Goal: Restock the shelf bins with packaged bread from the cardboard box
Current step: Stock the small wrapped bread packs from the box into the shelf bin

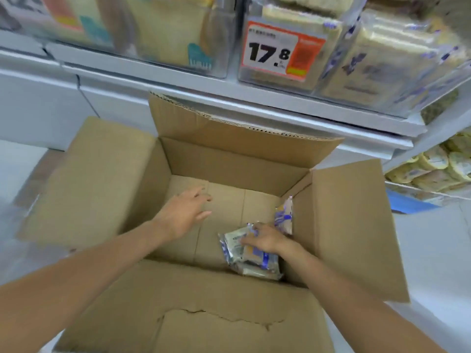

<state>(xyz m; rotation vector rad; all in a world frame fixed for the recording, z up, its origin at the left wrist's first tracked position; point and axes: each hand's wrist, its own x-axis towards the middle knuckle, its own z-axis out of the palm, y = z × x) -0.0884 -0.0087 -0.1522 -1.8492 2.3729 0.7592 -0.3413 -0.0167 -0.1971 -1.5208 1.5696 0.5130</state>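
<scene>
1. Cardboard box (229,159) stood open on the floor below the shelf. Its near flap was torn.
2. Right hand (265,239) lay on a small stack of bread packs (254,263) on the box floor, right side. The fingers were curled over the top pack, gripping it.
3. Left hand (183,212) hovered over bare box floor, fingers straight and spread, holding nothing.
4. One more pack (284,217) stood on edge against the right wall.
5. Shelf bins (382,72) beyond, beside the price tag (280,50), looked well filled.
6. Judgement: restocking was near its end, with only these few packs left to shelve.
</scene>
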